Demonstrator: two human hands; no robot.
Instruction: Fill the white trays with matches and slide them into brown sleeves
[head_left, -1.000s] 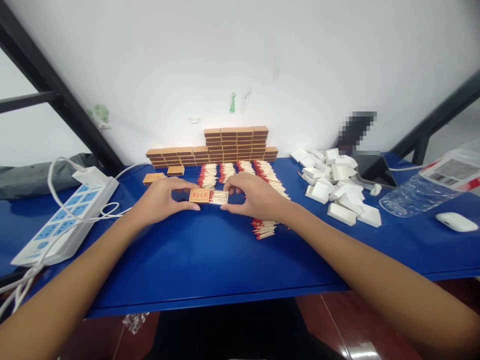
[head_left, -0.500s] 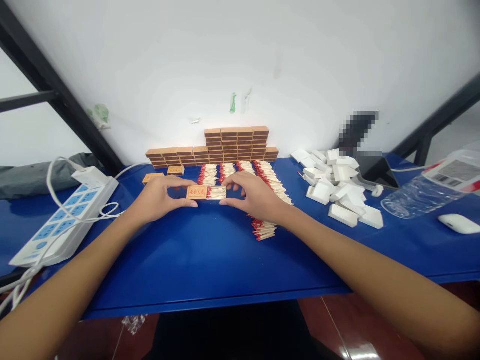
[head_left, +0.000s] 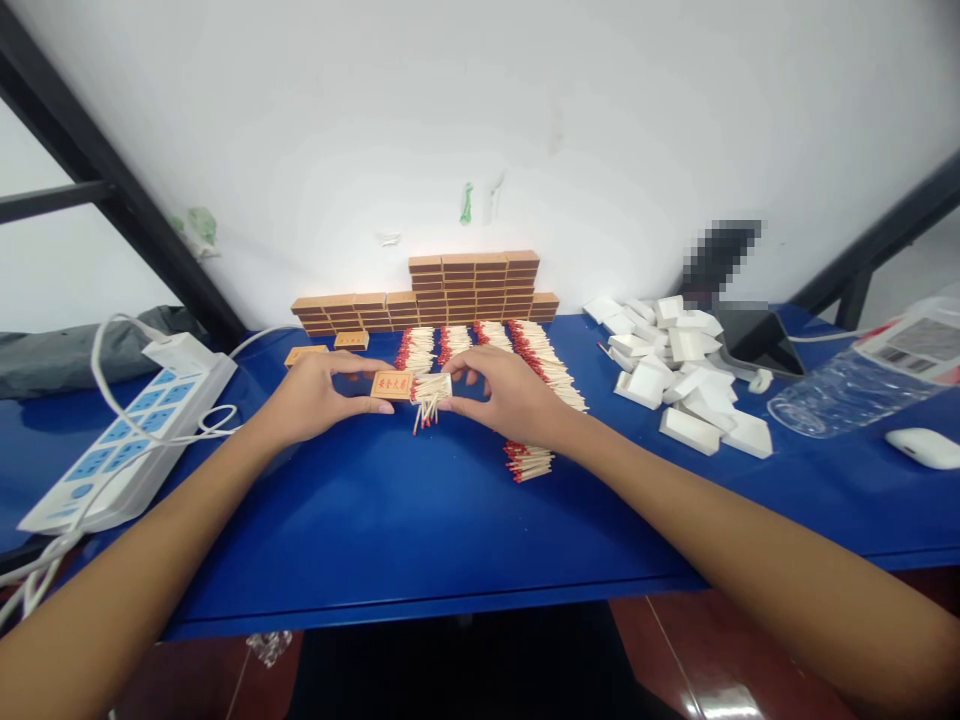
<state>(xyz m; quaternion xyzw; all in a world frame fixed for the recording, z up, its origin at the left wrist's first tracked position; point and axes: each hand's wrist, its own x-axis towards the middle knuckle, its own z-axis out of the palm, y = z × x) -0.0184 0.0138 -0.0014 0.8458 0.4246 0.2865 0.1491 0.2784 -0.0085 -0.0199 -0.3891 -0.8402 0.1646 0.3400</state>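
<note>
An orange matchbox sleeve (head_left: 391, 385) with red characters is gripped at its left end between the thumb and fingers of my left hand (head_left: 330, 392). My right hand (head_left: 502, 390) pinches the right end of a small white matchbox tray (head_left: 448, 384), close beside the sleeve. Red-tipped matches (head_left: 429, 398) fill the tray and spill over its near side, several of them hanging at angles toward the tabletop. Beyond my hands, rows of loose matches (head_left: 418, 347) lie on the table, and a smaller pile of matches (head_left: 528, 461) sits below my right wrist.
Stacked matchboxes (head_left: 474, 285) line the wall. White trays (head_left: 686, 370) lie heaped at the right, near a dark device (head_left: 757, 340), a clear plastic bottle (head_left: 825, 395) and a white case (head_left: 924, 448). A power strip (head_left: 135, 430) with cables lies left on the blue table (head_left: 360, 530).
The matches, lying flat in the tray before, now spill out over its near edge. The sleeve and tray have drawn slightly apart, while both hands stay almost in place.
</note>
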